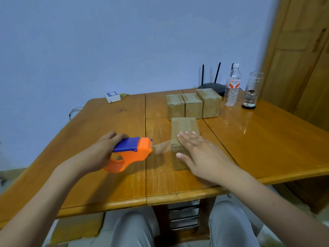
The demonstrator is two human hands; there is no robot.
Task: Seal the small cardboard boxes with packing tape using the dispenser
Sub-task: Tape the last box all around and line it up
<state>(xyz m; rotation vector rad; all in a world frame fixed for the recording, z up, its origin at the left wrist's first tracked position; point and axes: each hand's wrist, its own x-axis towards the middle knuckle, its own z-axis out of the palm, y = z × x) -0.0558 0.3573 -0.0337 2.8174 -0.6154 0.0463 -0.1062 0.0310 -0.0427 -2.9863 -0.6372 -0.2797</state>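
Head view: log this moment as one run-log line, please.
left hand grips tape dispenser | tape strip runs to near box | right hand flat on box | three boxes behind

Soft, even indoor light filled the frame; glare streaked the table (249, 125) at right. Edges bowed from wide-angle distortion, and the tape strip (162, 147) was motion-blurred.

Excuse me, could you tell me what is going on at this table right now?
A person is taping small cardboard boxes. The left hand grips an orange and blue tape dispenser, with a strip of clear tape stretched from it to the near box. The right hand lies flat on that box, steadying it. Three more boxes stand in a row behind it on the wooden table.
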